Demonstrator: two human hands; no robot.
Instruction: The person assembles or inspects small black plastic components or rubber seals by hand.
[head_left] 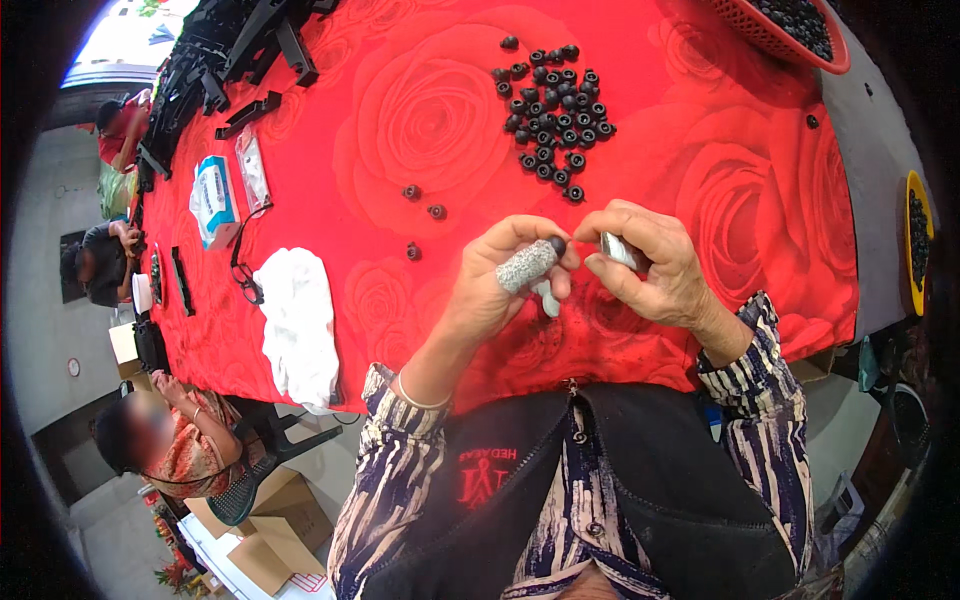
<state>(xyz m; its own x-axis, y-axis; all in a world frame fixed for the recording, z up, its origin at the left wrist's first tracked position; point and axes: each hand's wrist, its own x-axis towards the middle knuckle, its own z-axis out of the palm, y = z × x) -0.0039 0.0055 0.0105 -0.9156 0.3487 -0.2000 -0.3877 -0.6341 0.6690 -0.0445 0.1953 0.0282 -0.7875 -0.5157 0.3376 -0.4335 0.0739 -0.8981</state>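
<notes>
Here, a small round black knob (558, 244), smooth and dark, sits pinched between the fingertips of my left hand (488, 283), beside a rough, speckled grey finger cover (526, 266). At its three o'clock, my right hand (655, 258) grips a shiny metallic piece (620, 250). Toward twelve, hollow-faced black knobs (550, 122) cluster on rose-patterned red cloth (420, 120); crumpled white fabric (300, 325) lies toward nine.

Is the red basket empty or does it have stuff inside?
Not empty: many small black pieces show inside the red basket. Cannot tell if it's full; the picture's edge cuts it off.
</notes>
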